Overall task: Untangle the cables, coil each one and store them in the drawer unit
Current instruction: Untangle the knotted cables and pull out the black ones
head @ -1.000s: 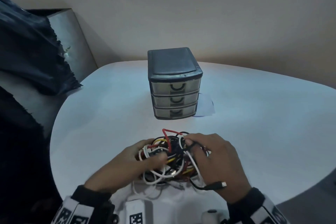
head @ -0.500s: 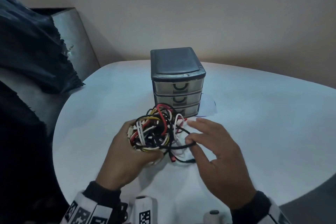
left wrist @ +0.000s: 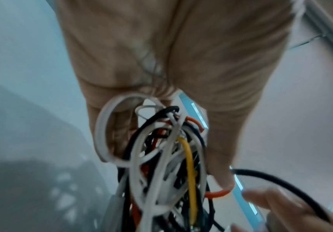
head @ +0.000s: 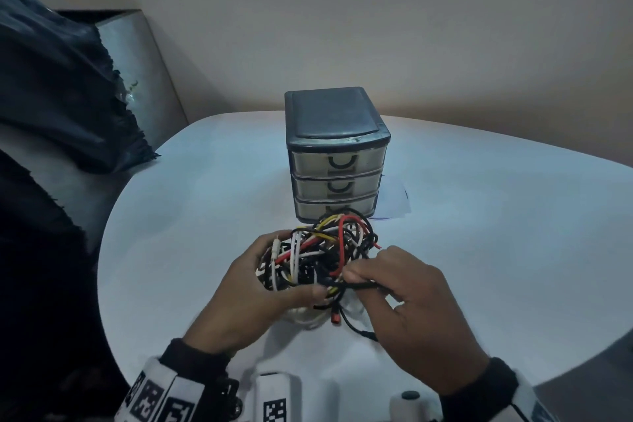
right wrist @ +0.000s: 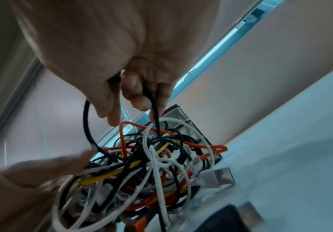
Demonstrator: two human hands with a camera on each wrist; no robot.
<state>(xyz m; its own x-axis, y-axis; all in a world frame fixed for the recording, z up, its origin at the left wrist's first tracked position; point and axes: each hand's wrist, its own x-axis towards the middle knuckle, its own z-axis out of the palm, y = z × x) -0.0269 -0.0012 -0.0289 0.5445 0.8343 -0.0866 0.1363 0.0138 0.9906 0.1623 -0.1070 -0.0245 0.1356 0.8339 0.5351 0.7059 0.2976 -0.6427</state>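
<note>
2 hands [head: 260, 288] (both gripping) enclose tangled cables [head: 325, 250].

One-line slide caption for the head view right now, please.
Left hand grips the cable tangle while right hand pinches a black cable before the closed drawer unit.

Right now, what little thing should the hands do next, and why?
Probably draw the black cable gently sideways out of the cable tangle. The right hand already pinches it, the left hand grips the tangle, and nothing is separated yet.
</note>
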